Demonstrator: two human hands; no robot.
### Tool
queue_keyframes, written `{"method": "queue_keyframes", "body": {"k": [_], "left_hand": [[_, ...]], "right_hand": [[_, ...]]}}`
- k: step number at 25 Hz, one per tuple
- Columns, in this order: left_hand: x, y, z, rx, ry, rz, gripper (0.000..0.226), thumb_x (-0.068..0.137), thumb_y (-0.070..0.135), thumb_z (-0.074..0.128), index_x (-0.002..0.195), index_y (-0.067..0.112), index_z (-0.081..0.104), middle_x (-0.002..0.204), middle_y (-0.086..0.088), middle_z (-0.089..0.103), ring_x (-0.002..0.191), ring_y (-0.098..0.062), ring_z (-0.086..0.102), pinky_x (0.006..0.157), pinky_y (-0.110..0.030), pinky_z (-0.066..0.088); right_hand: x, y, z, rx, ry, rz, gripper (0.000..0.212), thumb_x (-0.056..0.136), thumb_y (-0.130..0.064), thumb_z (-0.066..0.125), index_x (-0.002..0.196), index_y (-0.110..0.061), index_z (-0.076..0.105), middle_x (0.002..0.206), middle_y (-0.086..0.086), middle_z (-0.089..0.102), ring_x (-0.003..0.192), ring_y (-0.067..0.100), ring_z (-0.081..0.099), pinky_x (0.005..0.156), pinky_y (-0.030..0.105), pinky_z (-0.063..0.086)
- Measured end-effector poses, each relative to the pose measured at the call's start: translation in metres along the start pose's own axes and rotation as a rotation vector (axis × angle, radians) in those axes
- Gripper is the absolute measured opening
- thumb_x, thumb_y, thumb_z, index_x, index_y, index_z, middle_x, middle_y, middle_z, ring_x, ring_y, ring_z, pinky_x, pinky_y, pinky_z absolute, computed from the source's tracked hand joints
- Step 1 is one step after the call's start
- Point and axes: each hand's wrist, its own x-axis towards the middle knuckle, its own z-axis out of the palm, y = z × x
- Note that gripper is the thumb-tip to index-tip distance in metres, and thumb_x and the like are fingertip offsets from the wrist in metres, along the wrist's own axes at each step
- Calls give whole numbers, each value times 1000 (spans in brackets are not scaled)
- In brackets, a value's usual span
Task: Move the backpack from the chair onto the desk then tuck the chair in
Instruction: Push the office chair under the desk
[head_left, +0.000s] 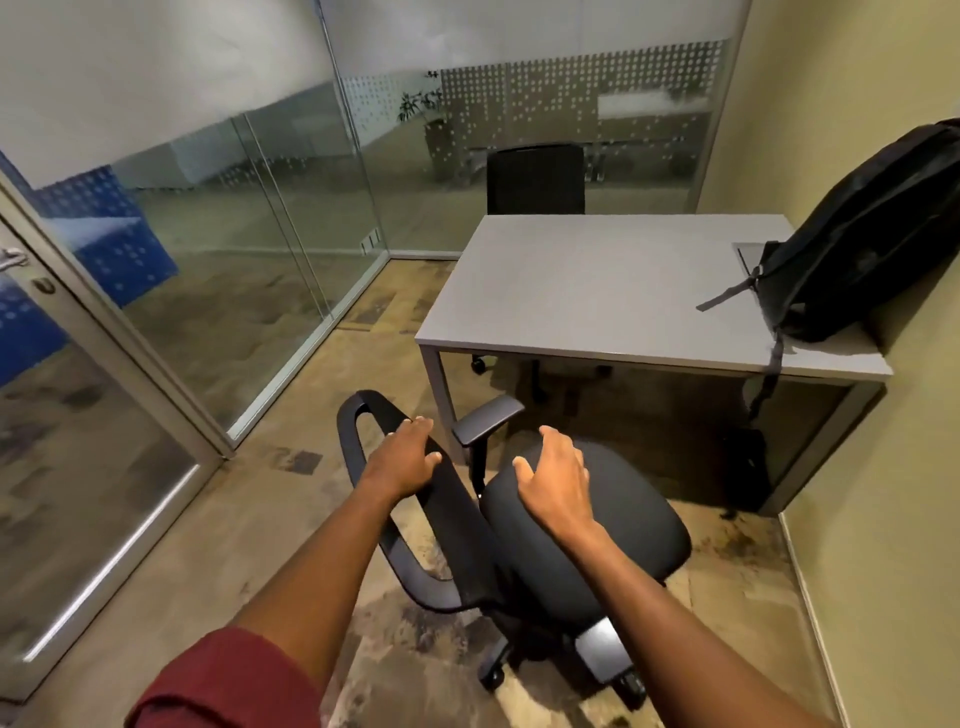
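Head view: backpack (862, 234) on desk (597, 291). Left hand (408, 457) wraps chair (587, 525) backrest; right hand (558, 480) spread over seat. Desk opening lies ahead-right.

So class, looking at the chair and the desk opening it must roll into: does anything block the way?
Nothing visible blocks it. The floor between the chair and the desk opening looks bare; the backpack sits on top, with one strap hanging over the front edge.

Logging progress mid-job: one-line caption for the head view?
Backpack on desk; left hand grips chair backrest, right hand hovers over seat, chair not yet tucked.
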Motion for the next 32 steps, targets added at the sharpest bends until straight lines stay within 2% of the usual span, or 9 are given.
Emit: {"method": "queue_keyframes", "body": {"k": [3, 5, 8, 11, 14, 19, 23, 25, 32], "left_hand": [[3, -38, -5, 66, -61, 69, 55, 99, 34, 54, 147, 10, 39, 152, -15, 41, 139, -35, 39, 114, -48, 32], [4, -58, -3, 143, -114, 126, 61, 102, 38, 47, 154, 10, 31, 162, -12, 29, 150, -31, 22, 120, -49, 18], [5, -78, 6, 245, -123, 220, 61, 106, 42, 33, 158, 15, 21, 168, -6, 11, 154, -27, 4, 122, -50, 3], [7, -86, 14, 258, -70, 269, 60, 106, 45, 29, 159, 18, 21, 168, -3, 8, 155, -25, 1, 122, -49, -1], [10, -90, 18, 207, -49, 287, 60, 105, 46, 28, 159, 20, 21, 168, -2, 9, 155, -24, 1, 122, -47, -4], [13, -99, 16, 148, -9, 341, 60, 105, 46, 28, 158, 19, 23, 167, 0, 14, 155, -22, 3, 123, -44, -1], [17, -110, 14, 153, -10, 326, 60, 106, 45, 27, 159, 18, 20, 168, 1, 12, 155, -22, 0, 124, -45, -2], [23, -99, 17, 136, -22, 358, 60, 106, 45, 27, 159, 18, 20, 168, 0, 12, 155, -23, 0, 124, -46, -2], [29, -101, 19, 114, 8, 349, 60, 106, 46, 26, 159, 18, 22, 167, 1, 13, 155, -21, 1, 124, -45, -2]], "right_hand": [[-17, -36, 43, 9, -33, 25, 61, 92, -39, 57, 142, -8, 39, 141, 14, 48, 130, 33, 42, 105, 46, 35], [-28, -58, 69, 8, -66, 20, 63, 93, -45, 55, 141, -8, 39, 140, 14, 48, 130, 32, 42, 105, 45, 35], [-47, -80, 103, -42, -158, -26, 74, 92, -60, 46, 142, -7, 37, 144, 14, 45, 135, 31, 39, 109, 46, 34], [-64, -92, 134, -168, -250, -21, 98, 84, -77, 31, 153, -8, 20, 159, 14, 26, 146, 31, 22, 117, 49, 22], [-72, -87, 150, -329, -217, -62, 103, 82, -79, 26, 155, -9, 9, 162, 13, 16, 148, 32, 13, 118, 50, 16], [-72, -76, 154, -413, -170, -94, 104, 81, -78, 19, 155, -7, 3, 163, 13, 11, 149, 32, 10, 117, 52, 16], [-73, -64, 148, -422, -207, -123, 106, 80, -82, 19, 155, -9, 2, 164, 12, 10, 150, 30, 8, 118, 52, 15], [-74, -49, 132, -436, -172, -121, 107, 79, -84, 20, 155, -10, 3, 164, 10, 11, 150, 28, 7, 119, 51, 13], [-72, -15, 83, -502, -253, -231, 105, 80, -84, 23, 156, -14, 3, 165, 5, 7, 151, 21, -1, 120, 44, 4]]}}
